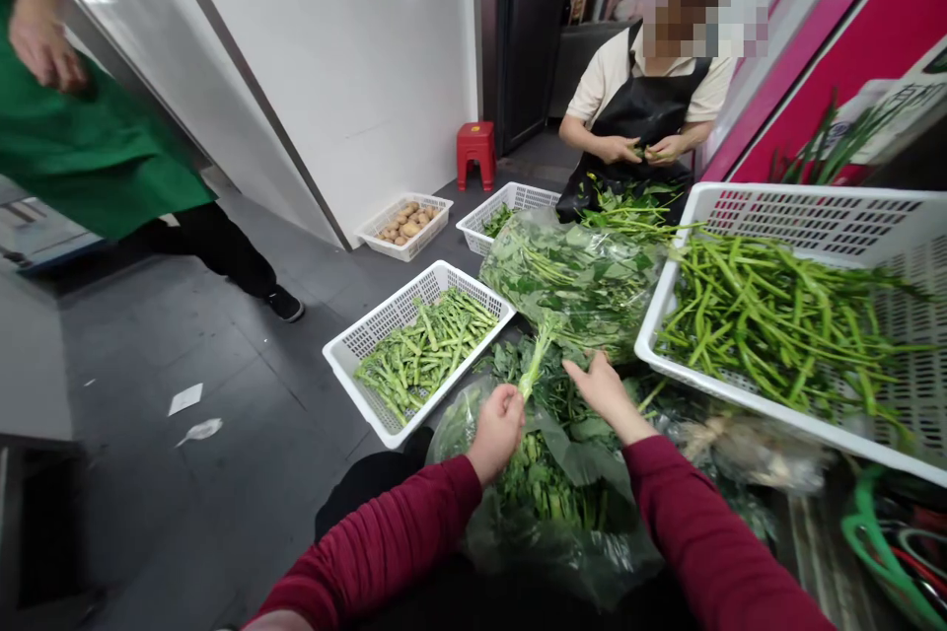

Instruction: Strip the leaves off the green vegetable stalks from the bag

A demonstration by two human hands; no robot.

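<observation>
My left hand [497, 432] is closed around the lower end of a pale green leafy-vegetable stalk [539, 360], which points up and away from me. Just to the right, my right hand [601, 392] is open with its thumb apart, over dark leaves; some of its fingertips are hard to make out. Beneath both hands, a clear plastic bag [584, 552] full of leafy greens [544, 488] lies open in front of me. Left of the bag stands a white basket [353, 389] with trimmed green stalks [425, 350] in it.
A large white basket [803, 202] of long green stems is at right. Another bag of greens [577, 266] lies ahead, near a seated co-worker [643, 108] handling greens. Potatoes [406, 222] and a red stool [475, 154] stand farther back. A person in a green apron [96, 158] walks at left.
</observation>
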